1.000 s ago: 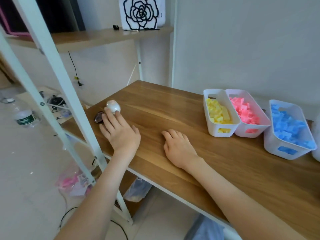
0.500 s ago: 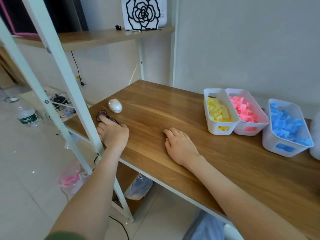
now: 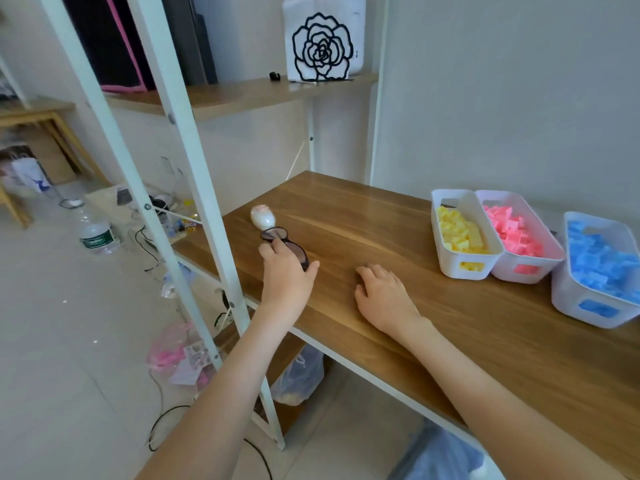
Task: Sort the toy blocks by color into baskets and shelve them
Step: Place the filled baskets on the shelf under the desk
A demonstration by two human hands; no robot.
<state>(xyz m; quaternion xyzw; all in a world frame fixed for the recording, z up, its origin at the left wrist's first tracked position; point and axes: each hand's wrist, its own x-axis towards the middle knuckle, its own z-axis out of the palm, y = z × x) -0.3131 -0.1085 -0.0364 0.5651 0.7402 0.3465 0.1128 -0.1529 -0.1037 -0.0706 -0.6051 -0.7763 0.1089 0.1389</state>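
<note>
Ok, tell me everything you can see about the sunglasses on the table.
The sunglasses have a dark frame and tinted brownish-pink lenses. They lie on the wooden table near its left edge, just this side of a small white egg-shaped object; whether they touch it is unclear. One lens shows fully; the left hand covers part of the other, its fingers and thumb curled round the frame.

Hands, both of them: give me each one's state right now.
Left hand: holding the dark glasses on the table.
Right hand: open, resting on the table.
</note>
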